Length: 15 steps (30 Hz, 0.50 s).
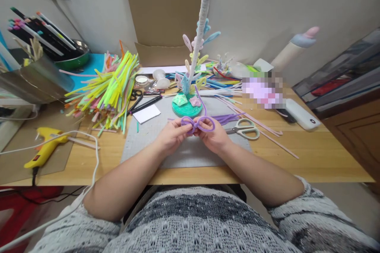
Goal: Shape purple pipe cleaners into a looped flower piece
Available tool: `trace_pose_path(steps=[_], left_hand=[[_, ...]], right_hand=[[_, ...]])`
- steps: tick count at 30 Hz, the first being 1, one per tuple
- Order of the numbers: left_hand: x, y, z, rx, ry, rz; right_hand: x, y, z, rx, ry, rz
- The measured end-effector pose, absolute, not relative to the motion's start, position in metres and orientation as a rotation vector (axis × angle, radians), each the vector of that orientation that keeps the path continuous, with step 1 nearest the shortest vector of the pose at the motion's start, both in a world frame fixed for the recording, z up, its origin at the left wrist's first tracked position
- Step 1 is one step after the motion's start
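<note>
Between my two hands is a purple pipe cleaner (207,123) bent into loops, with one free end sticking up. My left hand (175,133) pinches the left loop, and my right hand (211,136) grips it near the centre where the loops meet. Just behind stands a white wrapped stem (199,35) with pastel pipe-cleaner petals, on a round green base (187,107). More purple pipe cleaners (227,118) lie behind my right hand. Scissors (247,129) with pale handles rest to its right. Under my hands is a grey cutting mat (178,160).
A big bundle of coloured pipe cleaners (109,91) lies to the left. Nearer the left edge are a yellow glue gun (47,146) and its white cable (97,154). Pink pipe cleaners (264,126) and a white oblong device (303,114) lie right. Cardboard (166,19) leans on the wall.
</note>
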<state>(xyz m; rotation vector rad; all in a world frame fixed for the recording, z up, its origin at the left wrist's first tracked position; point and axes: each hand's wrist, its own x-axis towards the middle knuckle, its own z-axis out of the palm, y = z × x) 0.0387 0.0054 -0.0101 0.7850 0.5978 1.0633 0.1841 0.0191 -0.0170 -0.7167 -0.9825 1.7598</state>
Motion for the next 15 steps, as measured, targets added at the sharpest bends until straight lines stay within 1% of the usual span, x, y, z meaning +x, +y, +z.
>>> trace_pose_path(steps=[3, 10, 15], left_hand=[[0.0393, 0.0052, -0.0102, 0.815, 0.602, 1.103], [0.0382, 0.0074, -0.0122, 0.863, 0.711, 1.143], [0.0383, 0.0086, -0.0171, 0.895, 0.773, 1.151]], right_hand=[[0.1823, 0.0169, -0.0141, -0.753, -1.016, 1.716], [0.1814, 0.0146, -0.0091, -0.737, -1.073, 1.735], [0.1823, 0.0188, -0.0163, -0.767, -0.918, 1.848]])
